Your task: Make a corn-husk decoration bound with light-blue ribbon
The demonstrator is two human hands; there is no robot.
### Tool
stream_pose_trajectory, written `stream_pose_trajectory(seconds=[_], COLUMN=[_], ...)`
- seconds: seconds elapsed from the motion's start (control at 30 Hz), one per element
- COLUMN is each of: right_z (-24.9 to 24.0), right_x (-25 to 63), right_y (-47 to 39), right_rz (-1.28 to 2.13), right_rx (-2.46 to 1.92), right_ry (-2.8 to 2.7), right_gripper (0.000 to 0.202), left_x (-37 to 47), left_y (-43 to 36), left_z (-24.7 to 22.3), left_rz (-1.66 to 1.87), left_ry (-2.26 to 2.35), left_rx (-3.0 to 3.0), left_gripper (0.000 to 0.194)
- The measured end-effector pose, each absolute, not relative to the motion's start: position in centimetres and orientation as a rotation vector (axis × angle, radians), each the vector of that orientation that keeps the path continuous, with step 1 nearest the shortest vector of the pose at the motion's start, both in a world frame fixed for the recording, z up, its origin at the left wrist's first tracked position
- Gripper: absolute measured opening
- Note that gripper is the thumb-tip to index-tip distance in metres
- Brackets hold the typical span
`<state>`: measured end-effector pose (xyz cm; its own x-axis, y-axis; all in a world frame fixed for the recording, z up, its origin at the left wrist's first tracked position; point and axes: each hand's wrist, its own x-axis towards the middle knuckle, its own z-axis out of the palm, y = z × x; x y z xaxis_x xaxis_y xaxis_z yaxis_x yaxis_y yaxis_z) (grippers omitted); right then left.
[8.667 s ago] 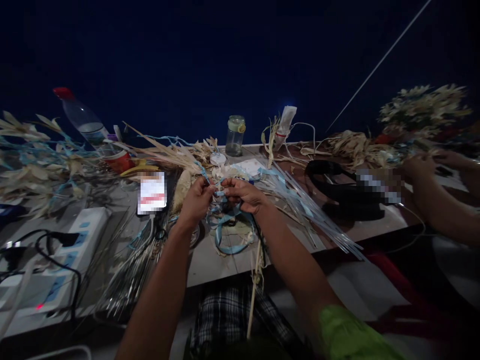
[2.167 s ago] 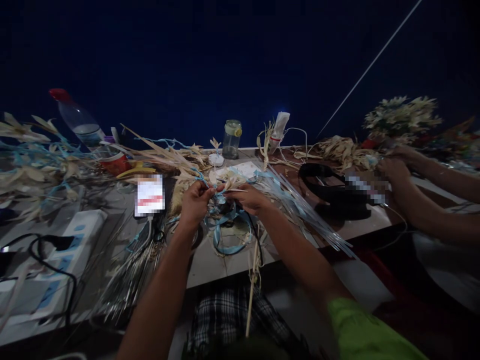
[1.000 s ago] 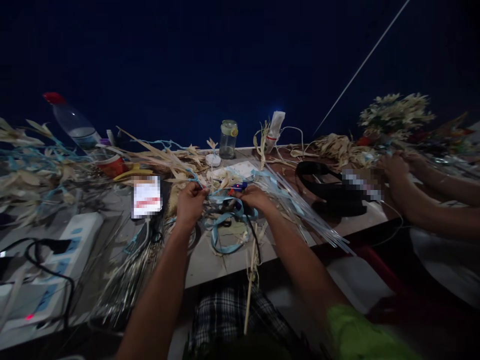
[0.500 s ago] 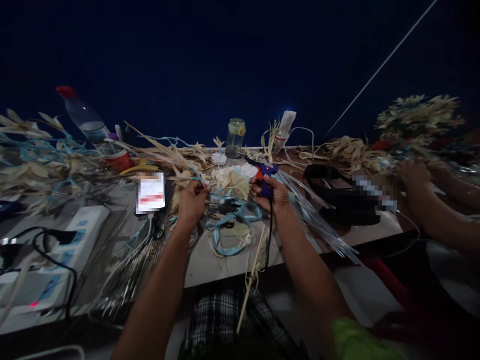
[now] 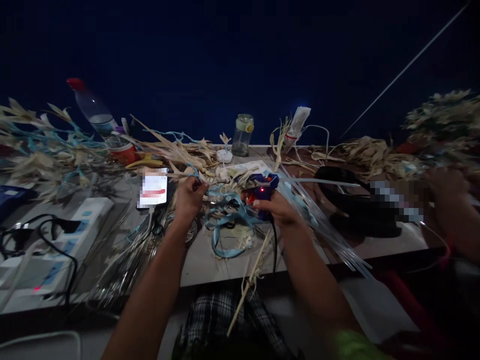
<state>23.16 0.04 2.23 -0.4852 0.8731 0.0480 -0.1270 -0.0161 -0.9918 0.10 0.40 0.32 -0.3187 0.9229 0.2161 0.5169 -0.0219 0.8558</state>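
Observation:
My left hand is closed in a pinch on a thin stem wrapped in light blue ribbon, with pale dried husk close by. In my right hand is a dark blue glue gun with an orange trigger and a lit red dot. A clear glue stick appears to run out of its back toward the right, and a black cord hangs below. Its nozzle is hard to make out against the husks. Loops of light blue ribbon lie on the table between my forearms.
Left: a lit phone, a white power strip, metal wires and husk flowers. Behind: a tilted bottle and a clear jar. Right: clear glue sticks, a black strap and another person's arm.
My right hand has lowered and turned the glue gun, and a clear stick now stretches right behind it. My left hand keeps its pinch. The whole view has shifted slightly.

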Motion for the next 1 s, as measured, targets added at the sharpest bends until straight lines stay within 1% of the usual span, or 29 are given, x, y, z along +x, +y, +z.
stream_pose_trajectory(seconds=[0.17,0.37,0.57,0.83,1.0], right_z=[2.3,2.2,1.9,1.4,1.3], right_x=[22.7,22.2,21.4,20.9,21.0], right_y=[-0.1,-0.2,-0.2,-0.3,-0.3], right_rz=[1.587,1.285,1.065,1.034,1.102], right_rx=[-0.89,-1.145,-1.139,-1.144,-1.137], right_ry=[-1.72,-1.924,-2.141,-2.141,-2.126], right_gripper=[0.024,0.029,0.034,0.037,0.04], left_x=[-0.3,-0.5,-0.3,0.0,0.0], left_y=[0.7,0.9,0.6,0.4,0.4], left_z=[-0.2,-0.4,0.4,0.7,0.8], left_rz=[1.341,1.328,1.289,1.277,1.276], left_ry=[1.779,1.781,1.824,1.839,1.842], left_rx=[1.475,1.462,1.459,1.471,1.447], left_gripper=[0.019,0.019,0.019,0.016,0.016])
